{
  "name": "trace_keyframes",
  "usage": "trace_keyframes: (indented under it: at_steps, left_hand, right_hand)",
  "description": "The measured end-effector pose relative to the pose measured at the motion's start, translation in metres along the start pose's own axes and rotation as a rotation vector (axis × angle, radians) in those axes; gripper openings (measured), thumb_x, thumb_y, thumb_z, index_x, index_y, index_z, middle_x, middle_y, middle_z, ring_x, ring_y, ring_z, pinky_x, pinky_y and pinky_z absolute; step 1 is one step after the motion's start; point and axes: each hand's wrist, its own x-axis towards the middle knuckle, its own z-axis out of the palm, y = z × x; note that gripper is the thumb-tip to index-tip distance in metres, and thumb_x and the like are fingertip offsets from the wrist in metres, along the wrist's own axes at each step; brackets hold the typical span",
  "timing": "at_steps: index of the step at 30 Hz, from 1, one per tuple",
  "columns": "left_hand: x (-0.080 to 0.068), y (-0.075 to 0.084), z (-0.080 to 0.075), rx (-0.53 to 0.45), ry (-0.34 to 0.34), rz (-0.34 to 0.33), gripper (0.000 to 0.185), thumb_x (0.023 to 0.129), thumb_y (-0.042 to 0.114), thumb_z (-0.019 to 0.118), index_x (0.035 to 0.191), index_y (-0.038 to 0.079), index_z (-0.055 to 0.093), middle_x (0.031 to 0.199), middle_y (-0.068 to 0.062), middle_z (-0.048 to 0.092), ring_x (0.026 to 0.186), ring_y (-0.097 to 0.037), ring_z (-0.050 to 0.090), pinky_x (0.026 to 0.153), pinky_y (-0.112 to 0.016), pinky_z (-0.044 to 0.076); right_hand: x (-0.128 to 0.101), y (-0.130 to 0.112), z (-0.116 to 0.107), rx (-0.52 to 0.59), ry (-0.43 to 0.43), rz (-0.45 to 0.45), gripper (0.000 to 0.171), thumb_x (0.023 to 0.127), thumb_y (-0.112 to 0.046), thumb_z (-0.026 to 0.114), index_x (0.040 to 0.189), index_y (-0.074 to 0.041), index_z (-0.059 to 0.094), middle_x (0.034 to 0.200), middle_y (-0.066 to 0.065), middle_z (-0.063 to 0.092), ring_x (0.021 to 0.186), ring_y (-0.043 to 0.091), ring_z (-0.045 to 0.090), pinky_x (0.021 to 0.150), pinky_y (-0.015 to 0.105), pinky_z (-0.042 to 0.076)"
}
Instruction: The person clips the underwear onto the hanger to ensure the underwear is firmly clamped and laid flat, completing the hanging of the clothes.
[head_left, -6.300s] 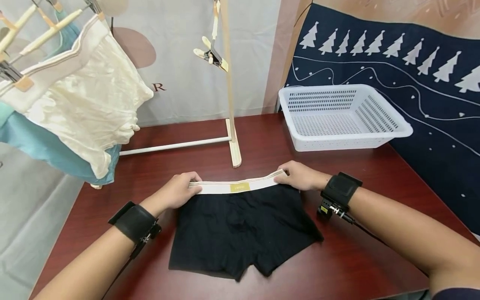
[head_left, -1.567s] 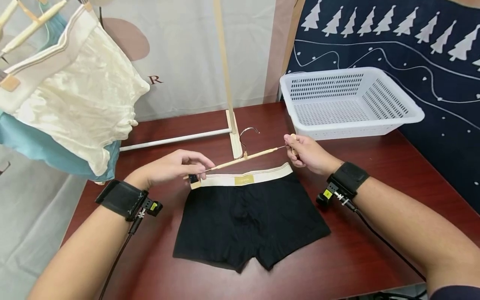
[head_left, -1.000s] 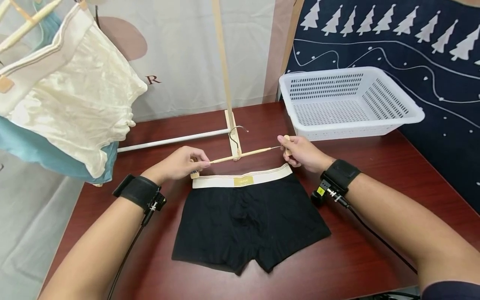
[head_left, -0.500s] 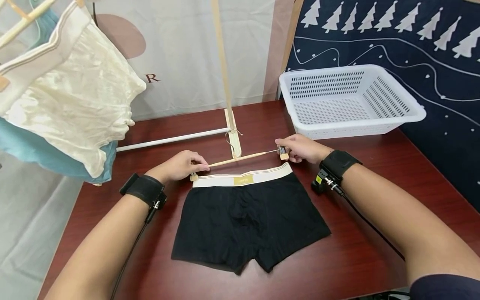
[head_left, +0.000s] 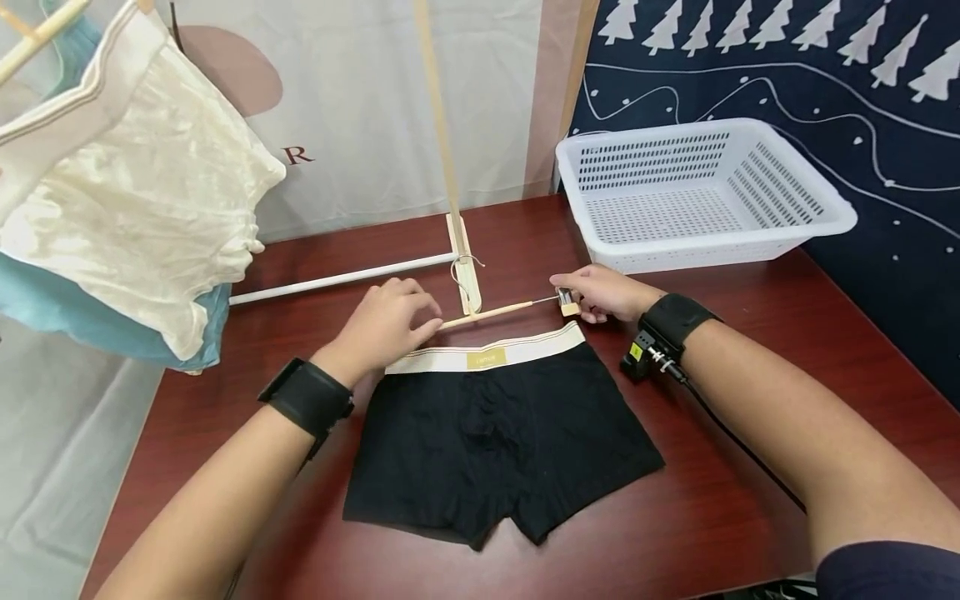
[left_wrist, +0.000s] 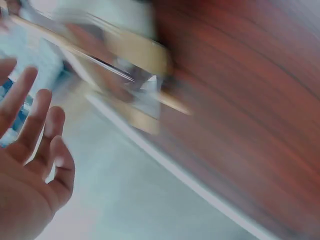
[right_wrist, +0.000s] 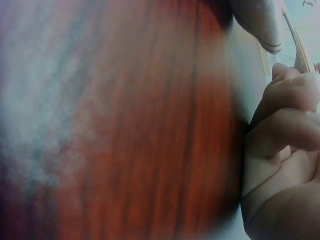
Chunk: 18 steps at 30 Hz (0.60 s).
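Standing behind hanger [head_left: 487, 313]: rack post [head_left: 463, 271], basket [head_left: 825, 218].

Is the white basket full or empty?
Empty. The white basket sits at the back right of the table, and its holed floor and walls show bare all over, with no clothes inside.

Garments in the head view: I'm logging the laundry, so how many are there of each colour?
Black: 1, the boxer shorts flat on the table.
Cream: 1, the cream garment hanging at left.
Teal: 1, the teal garment partly hidden behind the cream one.
Total: 3
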Motion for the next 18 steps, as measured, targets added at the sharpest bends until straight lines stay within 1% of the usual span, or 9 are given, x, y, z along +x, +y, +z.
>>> trace_keyframes:
  at_steps: [1,2,4,6,9,12,14,16,18]
  left_hand:
    - [0.002,0.011,-0.001,0.007,0.037,0.039,0.015,0.093,0.03,0.07,0.1,0.017,0.076,0.101,-0.003,0.067,0.097,-0.025,0.06,0.083,-0.043,0.046]
    - [0.005,0.023,0.0,0.011,0.056,0.07,0.015,0.093,0.03,0.07,0.099,0.017,0.075,0.099,-0.003,0.068,0.094,-0.024,0.061,0.081,-0.042,0.047]
    - [0.013,0.048,0.002,0.013,0.06,0.121,0.017,0.094,0.03,0.069,0.101,0.016,0.075,0.098,-0.002,0.069,0.093,-0.023,0.064,0.081,-0.041,0.051]
    - [0.023,0.07,0.008,0.021,0.016,0.145,0.021,0.095,0.032,0.067,0.105,0.015,0.074,0.101,-0.002,0.07,0.094,-0.022,0.065,0.082,-0.041,0.053]
    - [0.039,0.097,0.023,0.074,-0.085,0.132,0.029,0.096,0.038,0.064,0.113,0.015,0.071,0.11,-0.003,0.069,0.101,-0.024,0.065,0.087,-0.042,0.054]
    - [0.054,0.115,0.039,0.136,-0.169,0.108,0.034,0.097,0.041,0.061,0.117,0.015,0.068,0.114,-0.005,0.068,0.107,-0.025,0.064,0.092,-0.042,0.053]
    - [0.061,0.123,0.047,0.17,-0.21,0.088,0.037,0.098,0.043,0.06,0.12,0.014,0.066,0.116,-0.006,0.067,0.11,-0.025,0.063,0.094,-0.041,0.053]
    - [0.065,0.127,0.053,0.188,-0.228,0.068,0.041,0.098,0.043,0.06,0.124,0.013,0.065,0.119,-0.007,0.066,0.112,-0.026,0.063,0.096,-0.041,0.052]
    - [0.068,0.129,0.055,0.19,-0.236,0.048,0.042,0.097,0.042,0.061,0.127,0.012,0.063,0.121,-0.009,0.066,0.112,-0.027,0.063,0.095,-0.041,0.053]
  right_hand:
    - [0.001,-0.001,0.0,0.003,0.008,0.015,0.047,0.104,-0.048,0.047,0.077,-0.01,0.044,0.053,0.002,0.04,0.044,0.015,0.043,0.048,0.03,0.039]
    - [0.002,-0.002,0.0,0.003,0.013,0.029,0.046,0.104,-0.047,0.048,0.077,-0.01,0.044,0.054,0.002,0.041,0.045,0.016,0.045,0.049,0.029,0.04]
    - [0.003,-0.004,-0.001,0.004,0.022,0.054,0.041,0.103,-0.045,0.048,0.081,-0.01,0.047,0.056,0.002,0.042,0.046,0.016,0.047,0.049,0.029,0.041]
    - [0.003,-0.006,-0.002,0.01,0.019,0.074,0.04,0.103,-0.043,0.049,0.081,-0.009,0.046,0.059,0.003,0.043,0.047,0.017,0.048,0.049,0.029,0.042]
    - [0.004,-0.006,-0.003,0.015,-0.002,0.095,0.041,0.102,-0.046,0.049,0.086,-0.009,0.048,0.062,0.003,0.044,0.048,0.017,0.05,0.05,0.029,0.044]
    - [0.004,-0.004,-0.002,0.003,-0.022,0.097,0.05,0.101,-0.055,0.048,0.082,-0.009,0.047,0.062,0.003,0.046,0.048,0.016,0.051,0.051,0.029,0.045]
    - [0.004,-0.003,-0.002,-0.007,-0.029,0.091,0.055,0.099,-0.06,0.047,0.08,-0.009,0.048,0.061,0.003,0.047,0.048,0.016,0.051,0.051,0.029,0.044]
    - [0.004,-0.002,-0.002,-0.016,-0.041,0.077,0.057,0.099,-0.06,0.047,0.073,-0.009,0.046,0.059,0.003,0.047,0.047,0.015,0.05,0.05,0.028,0.044]
    - [0.004,-0.002,-0.003,-0.026,-0.06,0.068,0.057,0.1,-0.058,0.047,0.07,-0.01,0.045,0.056,0.002,0.046,0.046,0.014,0.048,0.049,0.027,0.042]
